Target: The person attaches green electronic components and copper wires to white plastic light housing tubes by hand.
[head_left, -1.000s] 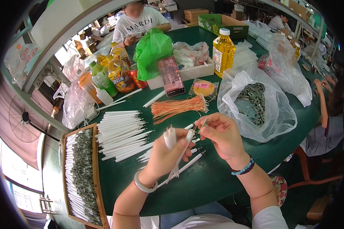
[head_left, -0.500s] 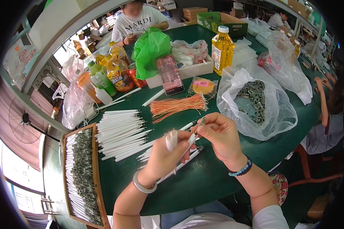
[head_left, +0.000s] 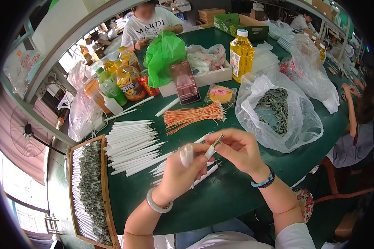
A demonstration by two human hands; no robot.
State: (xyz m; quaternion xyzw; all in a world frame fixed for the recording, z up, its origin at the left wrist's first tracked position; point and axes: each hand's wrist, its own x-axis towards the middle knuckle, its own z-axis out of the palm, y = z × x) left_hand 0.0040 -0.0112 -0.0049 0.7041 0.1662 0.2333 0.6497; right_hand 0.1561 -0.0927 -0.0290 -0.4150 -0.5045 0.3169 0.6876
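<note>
My left hand [head_left: 175,176] is closed around a slim white tube [head_left: 210,152], whose end points up toward my other hand. A wider, short white tube [head_left: 187,156] stands upright between its thumb and forefinger. My right hand [head_left: 244,152] pinches a small metal piece [head_left: 218,140] at the slim tube's upper end; whether it sits inside the tube I cannot tell. Several slim white tubes [head_left: 133,143] lie in a pile left of my hands. Beyond my hands is a bundle of orange wires [head_left: 191,118]. A clear plastic bag [head_left: 305,128] at right holds many small metal parts [head_left: 278,108].
A wooden tray [head_left: 107,199] of white tubes with metal ends stands at the left edge. Behind the wires are a phone [head_left: 184,83], a white box [head_left: 214,76], drink bottles and a yellow bottle [head_left: 242,56]. Another person [head_left: 151,25] sits across the table.
My right hand has tilted and come lower around the tube's end. The metal piece now lies in line with the slim tube. My left hand has barely moved.
</note>
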